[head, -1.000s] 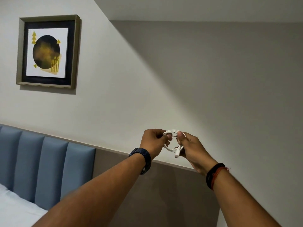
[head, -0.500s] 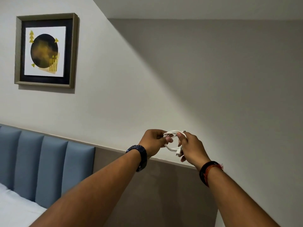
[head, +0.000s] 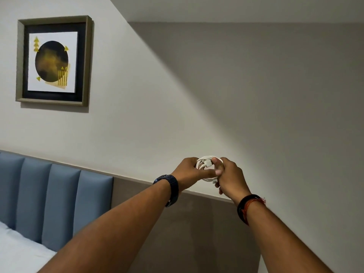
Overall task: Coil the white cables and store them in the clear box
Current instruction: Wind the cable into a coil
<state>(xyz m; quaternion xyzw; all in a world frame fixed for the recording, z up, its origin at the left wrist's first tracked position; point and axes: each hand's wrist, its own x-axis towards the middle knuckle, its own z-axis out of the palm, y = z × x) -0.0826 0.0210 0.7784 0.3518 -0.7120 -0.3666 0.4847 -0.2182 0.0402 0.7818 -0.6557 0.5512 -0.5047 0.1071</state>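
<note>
Between both hands, the white cable is a small tight coil.

Count, head view: 2 hands, left hand and right hand, meeting at about 5 o'clock of frame centre. 1 white cable, coiled, pinched between them. 1 dark watch and 1 black-and-red wristband. 1 framed picture at 10 o'clock. 4 blue headboard panels at 8 o'clock.

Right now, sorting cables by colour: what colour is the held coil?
White; the coil shows best in the head view.
</note>
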